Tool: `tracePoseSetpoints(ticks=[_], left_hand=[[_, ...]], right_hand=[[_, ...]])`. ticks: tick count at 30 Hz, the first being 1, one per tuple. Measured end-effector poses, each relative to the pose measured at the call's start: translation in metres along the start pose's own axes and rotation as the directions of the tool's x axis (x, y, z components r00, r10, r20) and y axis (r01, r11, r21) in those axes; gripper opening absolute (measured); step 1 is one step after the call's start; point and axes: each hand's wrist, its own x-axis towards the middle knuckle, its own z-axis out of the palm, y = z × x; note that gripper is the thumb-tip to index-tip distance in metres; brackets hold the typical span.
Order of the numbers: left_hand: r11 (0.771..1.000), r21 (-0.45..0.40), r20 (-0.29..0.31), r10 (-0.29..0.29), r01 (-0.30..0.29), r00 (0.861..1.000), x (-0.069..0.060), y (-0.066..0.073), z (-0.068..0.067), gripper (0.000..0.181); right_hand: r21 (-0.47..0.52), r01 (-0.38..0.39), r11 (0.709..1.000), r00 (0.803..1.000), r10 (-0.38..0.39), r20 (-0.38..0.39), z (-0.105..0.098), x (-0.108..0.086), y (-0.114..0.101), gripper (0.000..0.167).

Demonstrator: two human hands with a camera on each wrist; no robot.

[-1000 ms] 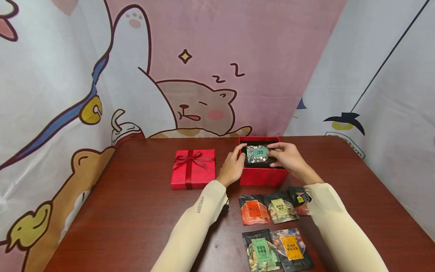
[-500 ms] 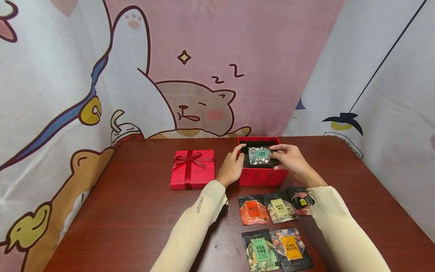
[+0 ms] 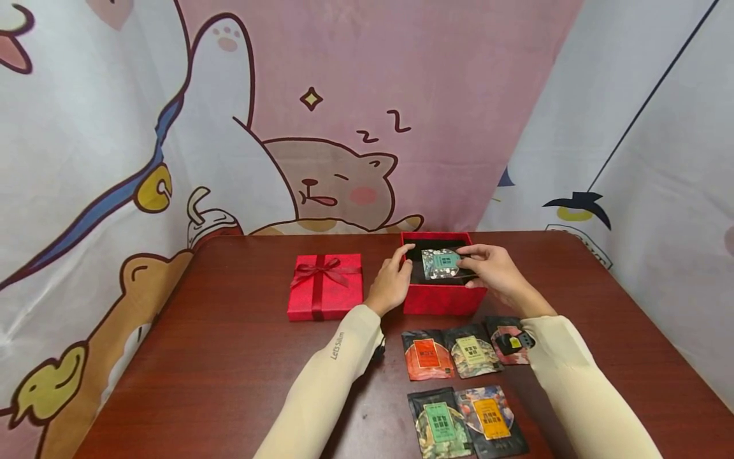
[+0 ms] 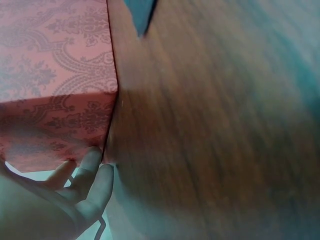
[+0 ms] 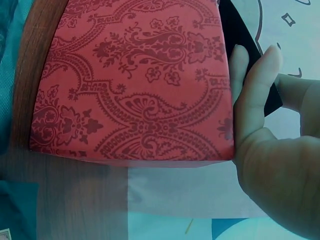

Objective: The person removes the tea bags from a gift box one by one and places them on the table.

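Observation:
A red patterned gift box (image 3: 443,299) stands without its lid at the back of the table, dark inside. My left hand (image 3: 391,282) holds its left wall at the rim; in the left wrist view several fingers (image 4: 87,172) touch the outer side. My right hand (image 3: 492,271) pinches a black pouch (image 3: 440,264) with a teal label by its right edge, over the box opening. The right wrist view shows the pouch's black back (image 5: 272,102) between thumb and fingers, beside the box wall (image 5: 145,90). The box's contents are hidden.
The red lid (image 3: 338,290) with a ribbon bow lies left of the box. Nearer lie several pouches: a red-labelled pouch (image 3: 427,354), a yellow-labelled pouch (image 3: 473,352), a green-labelled pouch (image 3: 440,424) and an orange-labelled pouch (image 3: 492,421). My right cuff partly overlaps a pink pouch (image 3: 503,331).
My right hand has shifted slightly right and nearer with the teal-labelled pouch, baring more of the box's dark interior. The left hand has stayed at the rim.

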Motion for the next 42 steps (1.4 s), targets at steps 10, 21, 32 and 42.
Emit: tracePoseSetpoints(ticks=[10,21,32,42], left_hand=[[1.000,-0.009,-0.009,0.002,-0.002,1.000,0.001,0.001,0.001,0.043],[1.000,-0.008,0.000,-0.002,0.002,1.000,0.000,-0.001,0.001,0.043],[1.000,-0.010,0.002,-0.004,0.004,1.000,0.000,0.000,0.001,0.042],[1.000,-0.013,0.002,-0.002,0.002,1.000,0.000,0.000,0.001,0.043]], right_hand=[[-0.005,-0.003,1.000,1.000,0.003,0.008,-0.002,-0.008,-0.003,0.046],[0.024,0.011,1.000,1.000,-0.011,0.009,-0.004,-0.014,-0.001,0.044],[0.018,-0.008,1.000,1.000,0.008,-0.004,-0.006,-0.021,-0.001,0.046],[0.016,-0.005,1.000,1.000,0.005,-0.014,-0.008,-0.024,0.003,0.047]])
